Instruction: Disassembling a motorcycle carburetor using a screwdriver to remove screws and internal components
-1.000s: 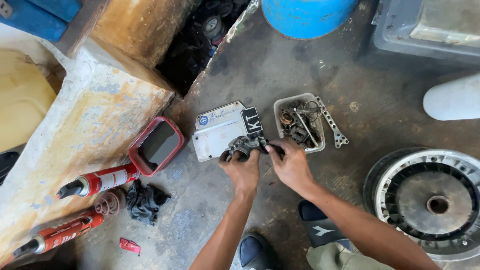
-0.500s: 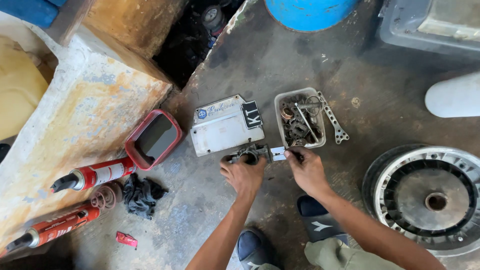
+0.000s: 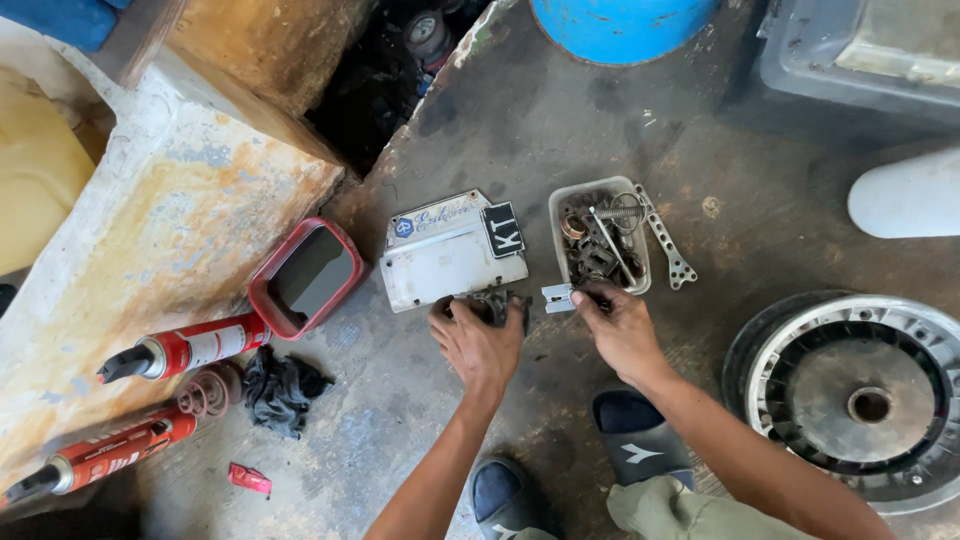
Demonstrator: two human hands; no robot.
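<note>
Head view: left hand (image 3: 478, 345) grips dark metal part (image 3: 497, 303); right hand (image 3: 622, 330) pinches small tool (image 3: 558, 296).

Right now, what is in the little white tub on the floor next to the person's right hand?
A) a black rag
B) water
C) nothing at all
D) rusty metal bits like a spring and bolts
D: the white tub is crowded with rusty metal bits, among them a coiled spring and bolts, just above the right hand.
</note>
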